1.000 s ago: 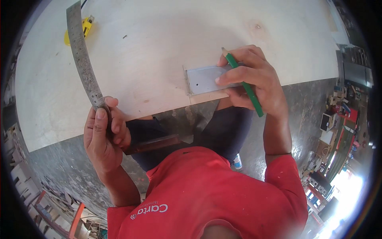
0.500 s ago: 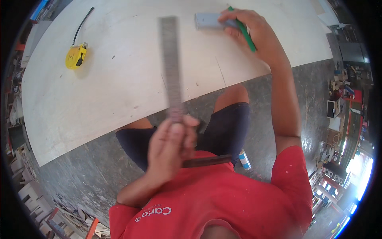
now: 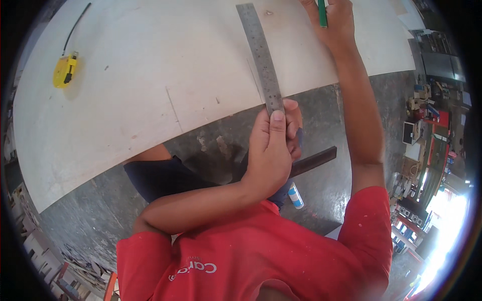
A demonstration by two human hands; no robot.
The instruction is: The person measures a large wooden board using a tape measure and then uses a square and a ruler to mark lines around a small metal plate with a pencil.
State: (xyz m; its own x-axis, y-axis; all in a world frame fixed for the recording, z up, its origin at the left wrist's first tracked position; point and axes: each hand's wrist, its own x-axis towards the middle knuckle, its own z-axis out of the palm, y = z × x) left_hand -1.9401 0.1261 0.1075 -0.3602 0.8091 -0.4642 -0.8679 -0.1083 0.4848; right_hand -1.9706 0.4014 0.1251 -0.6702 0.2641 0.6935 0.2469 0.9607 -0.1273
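Observation:
My left hand (image 3: 273, 150) is closed on a try square, its steel ruled blade (image 3: 261, 55) pointing up and away over the board's near edge. A dark bar (image 3: 315, 161), seemingly the square's stock, sticks out to the right from beside that hand; the joint is hidden behind my fingers. At the top edge, my right hand (image 3: 339, 20) is partly cut off by the picture. A green pencil (image 3: 322, 14) lies in its grip, the far end out of view. Beneath both hands spreads a large pale board (image 3: 135, 95) with short pencil lines near its front edge.
A yellow tape measure (image 3: 64, 70) with a dark strap rests on the board at far left. Below is a worn grey floor (image 3: 95, 215). A blue and white can (image 3: 295, 195) stands there near my leg. Cluttered shelves (image 3: 427, 130) line the right side.
My left hand has carried the square rightward and a bit away from me. My right hand has moved farther up; the grey block it was touching is out of view.

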